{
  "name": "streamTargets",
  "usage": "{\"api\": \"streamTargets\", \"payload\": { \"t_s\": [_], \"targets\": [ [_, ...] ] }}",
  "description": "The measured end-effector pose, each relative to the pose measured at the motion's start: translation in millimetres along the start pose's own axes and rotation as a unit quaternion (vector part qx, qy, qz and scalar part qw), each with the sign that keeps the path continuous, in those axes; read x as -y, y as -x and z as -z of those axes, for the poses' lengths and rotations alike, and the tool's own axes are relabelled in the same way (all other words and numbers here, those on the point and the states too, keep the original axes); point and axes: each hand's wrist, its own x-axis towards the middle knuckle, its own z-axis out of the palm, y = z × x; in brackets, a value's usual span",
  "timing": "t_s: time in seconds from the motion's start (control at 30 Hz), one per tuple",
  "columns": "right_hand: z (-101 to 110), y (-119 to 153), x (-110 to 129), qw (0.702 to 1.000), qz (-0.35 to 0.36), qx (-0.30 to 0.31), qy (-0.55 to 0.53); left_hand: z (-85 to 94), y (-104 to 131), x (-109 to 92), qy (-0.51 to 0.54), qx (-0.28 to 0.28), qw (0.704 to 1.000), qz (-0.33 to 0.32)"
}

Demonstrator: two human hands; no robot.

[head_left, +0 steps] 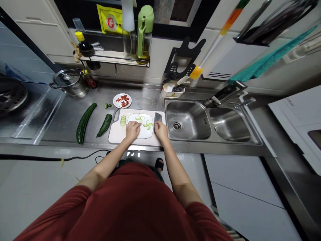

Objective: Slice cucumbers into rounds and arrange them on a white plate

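Observation:
A white square plate [142,135] lies on a pale cutting board [116,134]. Curved cucumber slices [147,125] form two small clusters on it. My left hand [132,130] is at the plate's left side, its fingers bent and drawn together over the surface; whatever they pinch is hidden. My right hand [161,130] hovers by the plate's right edge, fingertips pressed together, and I cannot make out what is in them. Just beyond it a knife [157,117] lies flat on the board, partly covered by the hand. Left of the plate stands a row of overlapping cucumber rounds [122,121].
Left of the board lie a cut cucumber [104,125], a long whole cucumber [86,123] and small green pieces [108,105]. Behind the board sits a round plate [122,106] with chopped red bits. A double sink [189,118] is at right, a steel pot [71,83] at back left.

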Motion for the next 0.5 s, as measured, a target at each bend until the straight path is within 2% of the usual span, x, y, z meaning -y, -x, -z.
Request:
{"api": "streamTargets", "payload": {
  "t_s": [0.2,0.5],
  "targets": [
    [-8,8,5,1.0,-0.002,0.016,-0.004,-0.3,12,1,-0.004,0.024,1.0,-0.013],
    [-8,17,17,0.999,0.023,0.008,-0.03,-0.1,20,-4,0.002,0.029,1.0,-0.011]
  ]
}}
